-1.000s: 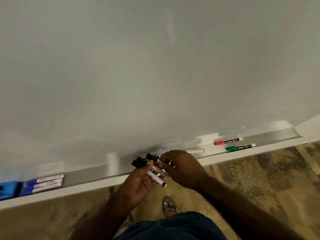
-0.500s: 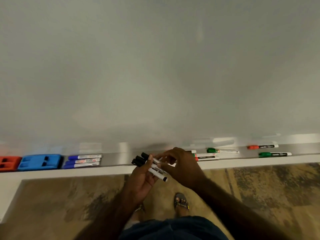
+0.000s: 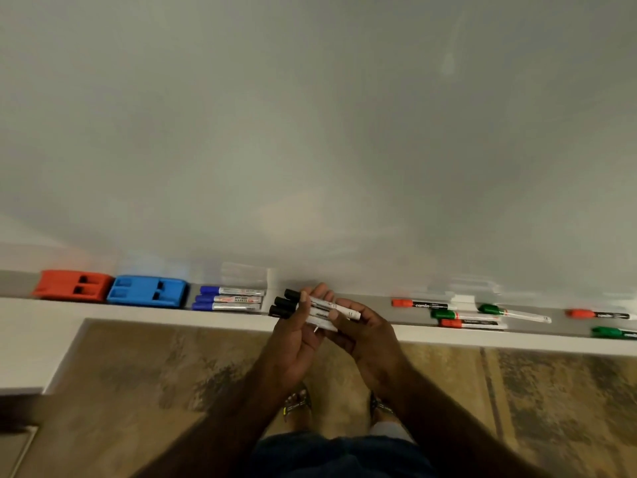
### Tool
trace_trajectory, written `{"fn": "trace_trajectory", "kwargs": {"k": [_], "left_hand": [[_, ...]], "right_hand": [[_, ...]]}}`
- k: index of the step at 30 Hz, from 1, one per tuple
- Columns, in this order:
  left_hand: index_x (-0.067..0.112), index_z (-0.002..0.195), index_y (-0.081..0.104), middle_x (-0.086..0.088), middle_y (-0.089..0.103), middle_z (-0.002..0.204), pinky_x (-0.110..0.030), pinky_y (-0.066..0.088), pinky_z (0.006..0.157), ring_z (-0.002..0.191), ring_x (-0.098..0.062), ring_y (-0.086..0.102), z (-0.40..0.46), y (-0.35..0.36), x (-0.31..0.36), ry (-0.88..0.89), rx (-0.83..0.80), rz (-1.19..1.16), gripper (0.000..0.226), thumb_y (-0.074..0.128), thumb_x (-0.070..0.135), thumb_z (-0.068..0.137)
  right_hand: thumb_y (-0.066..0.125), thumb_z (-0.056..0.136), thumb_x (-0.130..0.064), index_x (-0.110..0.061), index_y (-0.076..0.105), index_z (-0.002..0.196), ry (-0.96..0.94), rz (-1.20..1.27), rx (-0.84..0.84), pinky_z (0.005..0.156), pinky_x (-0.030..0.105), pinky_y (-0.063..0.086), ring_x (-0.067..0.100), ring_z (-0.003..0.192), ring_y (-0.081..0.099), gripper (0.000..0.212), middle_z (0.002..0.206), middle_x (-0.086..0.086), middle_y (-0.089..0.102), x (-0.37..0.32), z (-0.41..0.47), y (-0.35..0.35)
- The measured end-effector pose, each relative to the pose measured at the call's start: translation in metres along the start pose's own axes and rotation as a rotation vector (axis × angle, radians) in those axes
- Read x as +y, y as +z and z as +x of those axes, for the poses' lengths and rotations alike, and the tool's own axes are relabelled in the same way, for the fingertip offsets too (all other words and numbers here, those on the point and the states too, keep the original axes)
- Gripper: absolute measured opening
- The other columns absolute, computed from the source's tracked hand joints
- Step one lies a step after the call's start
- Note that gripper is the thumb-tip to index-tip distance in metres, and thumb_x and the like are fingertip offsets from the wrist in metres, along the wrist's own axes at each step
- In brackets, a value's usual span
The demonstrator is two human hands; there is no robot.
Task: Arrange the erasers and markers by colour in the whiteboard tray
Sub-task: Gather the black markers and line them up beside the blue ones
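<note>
Along the whiteboard tray (image 3: 372, 298), two erasers (image 3: 74, 285) sit side by side at the far left, with three stacked markers (image 3: 229, 299) just to their right. Further right — past both hands, which hold a marker bundle (image 3: 312, 307) before the tray — loose markers (image 3: 468, 313) lie scattered toward the right end.

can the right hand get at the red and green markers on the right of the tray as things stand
Probably not right away. The right hand is helping the left hand hold the black markers. Nothing blocks the way along the tray to the red and green markers.
</note>
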State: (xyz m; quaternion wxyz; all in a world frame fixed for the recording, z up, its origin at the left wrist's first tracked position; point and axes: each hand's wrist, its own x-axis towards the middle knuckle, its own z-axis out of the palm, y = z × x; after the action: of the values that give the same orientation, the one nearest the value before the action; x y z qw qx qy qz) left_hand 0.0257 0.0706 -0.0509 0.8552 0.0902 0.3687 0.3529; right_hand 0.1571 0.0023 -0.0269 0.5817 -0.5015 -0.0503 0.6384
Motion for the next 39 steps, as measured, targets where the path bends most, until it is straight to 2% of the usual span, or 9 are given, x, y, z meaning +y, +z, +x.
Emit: {"fn": "trace_trajectory", "kwargs": {"k": [4,10,15,22,26,28,32,36,39], "left_hand": [[0.001,0.130,0.065,-0.018,0.064,0.133,-0.044,0.041,0.113,0.130,-0.028,0.058,0.001,-0.011,0.014,0.005,0.023,0.002,0.037,0.050,0.022,0.104],[0.003,0.108,0.068,-0.019,0.072,0.113,-0.043,0.051,0.105,0.107,-0.028,0.070,-0.003,-0.022,0.040,0.034,0.116,0.125,0.019,0.065,0.012,0.092],[0.010,0.126,0.061,-0.014,0.071,0.125,-0.042,0.048,0.108,0.120,-0.027,0.066,-0.018,-0.040,0.067,0.135,0.265,0.308,0.031,0.064,0.013,0.095],[0.014,0.136,0.060,-0.002,0.068,0.129,-0.036,0.049,0.107,0.119,-0.015,0.063,-0.016,-0.031,0.073,0.219,0.231,0.769,0.037,0.059,0.026,0.101],[0.032,0.095,0.071,0.027,0.075,0.088,-0.004,0.050,0.065,0.084,0.013,0.067,-0.009,-0.022,0.070,0.169,0.220,0.951,0.014,0.058,0.031,0.101],[0.041,0.084,0.064,0.041,0.067,0.074,-0.006,0.046,0.058,0.074,0.025,0.060,-0.008,-0.015,0.069,0.174,0.248,1.027,0.022,0.058,0.029,0.102],[0.037,0.107,0.064,0.030,0.065,0.080,-0.013,0.046,0.069,0.074,0.020,0.062,-0.004,-0.017,0.069,0.202,0.263,1.096,0.015,0.062,0.024,0.099],[0.023,0.124,0.063,0.021,0.062,0.097,-0.009,0.043,0.066,0.080,0.012,0.062,-0.001,-0.019,0.071,0.208,0.272,1.133,0.026,0.064,0.020,0.098],[0.012,0.138,0.058,0.003,0.066,0.119,-0.016,0.042,0.074,0.089,0.007,0.055,0.002,-0.018,0.072,0.219,0.276,1.160,0.043,0.065,0.022,0.097]], "right_hand": [[0.077,0.080,0.001,0.003,0.068,0.118,0.027,0.030,0.041,0.090,0.045,0.061,0.040,0.106,0.072,0.039,0.114,0.025,0.073,0.011,0.008,0.018],[0.078,0.079,0.004,0.004,0.069,0.115,0.035,0.003,0.141,0.079,0.036,0.063,0.035,0.100,0.075,0.036,0.112,0.024,0.074,0.010,0.027,0.014],[0.079,0.077,0.004,0.002,0.070,0.114,0.049,-0.092,0.146,0.080,0.038,0.064,0.037,0.100,0.075,0.039,0.109,0.023,0.075,-0.001,0.043,0.001],[0.083,0.078,0.000,-0.002,0.074,0.109,-0.025,-0.309,0.109,0.081,0.038,0.064,0.034,0.096,0.076,0.033,0.102,0.017,0.078,-0.001,0.060,0.004],[0.087,0.079,-0.014,-0.017,0.078,0.100,-0.145,-0.667,0.234,0.079,0.037,0.063,0.021,0.087,0.077,0.023,0.091,0.001,0.080,0.009,0.065,0.006],[0.087,0.078,-0.028,-0.024,0.078,0.101,-0.201,-0.918,0.272,0.076,0.029,0.060,0.007,0.082,0.074,0.025,0.089,-0.010,0.078,0.010,0.064,0.010],[0.084,0.081,-0.035,-0.024,0.072,0.115,-0.266,-1.156,0.255,0.072,0.012,0.050,-0.001,0.084,0.067,0.038,0.100,-0.014,0.074,0.010,0.057,0.021],[0.082,0.084,-0.032,-0.019,0.064,0.128,-0.242,-1.233,0.254,0.093,0.036,0.057,0.015,0.103,0.066,0.049,0.118,-0.004,0.070,0.010,0.052,0.024],[0.081,0.084,-0.029,-0.019,0.067,0.120,-0.253,-1.275,0.270,0.088,0.034,0.057,0.015,0.098,0.065,0.040,0.112,-0.002,0.071,0.007,0.053,0.024]]}}
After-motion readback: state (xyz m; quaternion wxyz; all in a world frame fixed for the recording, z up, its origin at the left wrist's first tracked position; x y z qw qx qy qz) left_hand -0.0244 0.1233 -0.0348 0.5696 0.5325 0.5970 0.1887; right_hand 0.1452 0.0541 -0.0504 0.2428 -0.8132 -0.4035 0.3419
